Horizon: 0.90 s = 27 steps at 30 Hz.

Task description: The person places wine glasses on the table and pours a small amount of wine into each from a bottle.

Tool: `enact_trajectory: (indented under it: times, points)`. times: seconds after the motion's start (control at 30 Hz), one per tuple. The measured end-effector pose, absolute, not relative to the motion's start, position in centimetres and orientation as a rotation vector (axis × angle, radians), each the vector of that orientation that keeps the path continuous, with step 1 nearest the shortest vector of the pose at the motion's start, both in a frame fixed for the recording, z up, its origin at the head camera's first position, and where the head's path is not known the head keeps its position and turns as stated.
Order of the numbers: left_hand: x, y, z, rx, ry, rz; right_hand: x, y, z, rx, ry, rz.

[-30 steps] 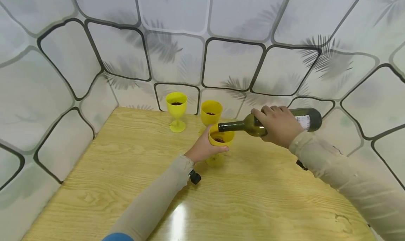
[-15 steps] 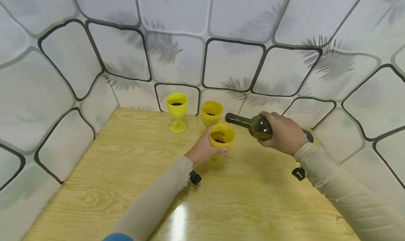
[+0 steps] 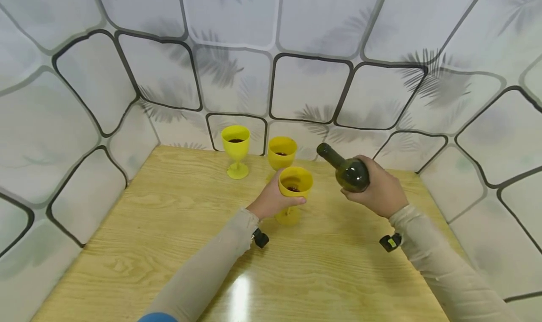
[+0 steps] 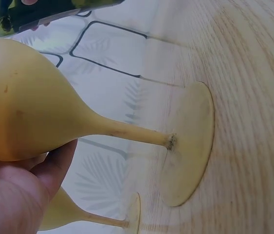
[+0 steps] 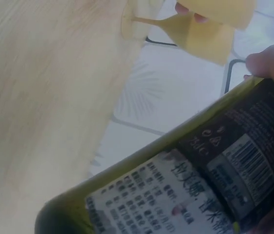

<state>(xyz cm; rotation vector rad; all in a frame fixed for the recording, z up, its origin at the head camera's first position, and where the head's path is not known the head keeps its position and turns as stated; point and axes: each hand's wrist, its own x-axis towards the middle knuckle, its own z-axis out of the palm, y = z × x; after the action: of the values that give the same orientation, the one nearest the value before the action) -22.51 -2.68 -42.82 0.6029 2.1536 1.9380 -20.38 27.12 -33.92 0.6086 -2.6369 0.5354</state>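
Note:
My left hand [image 3: 275,196] holds the bowl of a yellow goblet [image 3: 296,181] from its left side; dark liquid shows inside. In the left wrist view the goblet's round foot [image 4: 190,146] stands on the table. My right hand [image 3: 381,188] grips a dark green wine bottle [image 3: 353,174] to the right of that goblet, its neck pointing up and left, apart from the goblet's rim. The bottle's printed label [image 5: 161,195] fills much of the right wrist view. Behind the held goblet stands another yellow goblet [image 3: 281,160], and a brighter yellow-green one [image 3: 235,148] is farther left; both contain dark liquid.
The wooden table [image 3: 169,223] meets a patterned wall [image 3: 313,87] right behind the goblets. A second wall [image 3: 93,148] rises along the left edge. Black camera mounts [image 3: 260,239] sit at both wrists.
The bottle's mouth has left the held goblet; my right hand has drawn it right and turned its neck upward. The left hand and all the goblets have stayed in place.

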Motion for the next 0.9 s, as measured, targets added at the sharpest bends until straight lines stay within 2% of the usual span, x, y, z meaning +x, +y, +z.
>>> enact_trajectory:
  times: [0.9]
  points:
    - [-22.4,-2.7,-42.7,0.59,2.103,1.96,-19.8,27.9,-37.2,0.375,-2.452,0.954]
